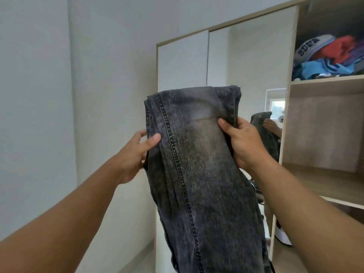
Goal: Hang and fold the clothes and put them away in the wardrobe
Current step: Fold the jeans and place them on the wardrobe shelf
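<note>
- The left hand (134, 154) is seen at nine o'clock of the folded garment; its thumb is laid flat on the front of the cloth near the stitched seam, and the fingers are tucked behind the edge, so that the left edge is pinched between thumb and fingers.
- The right hand (244, 142) is seen at three o'clock of the garment; its thumb is pressed on the front face and the fingers are curled round the right edge, so that the cloth is gripped there.
- The dark grey jeans (195, 164) are held up between both hands, in front of the chest; they are folded over at the top, at twelve o'clock, and the rest is left hanging down to six o'clock, out of the frame; a faded patch is seen in the middle of the front; a stitched seam is run from eleven o'clock down to six o'clock.
- The wardrobe (285, 134) is placed behind the jeans, from twelve to four o'clock; a mirror door (254, 75) is seen directly behind the cloth, and the jeans and a hand are reflected in it at three o'clock.
- An upper shelf (327, 79) is seen at two o'clock; a heap of mixed clothes (331, 56), red, blue and grey, is piled on it.
- A plain wall (39, 95) is seen at nine o'clock.
</note>
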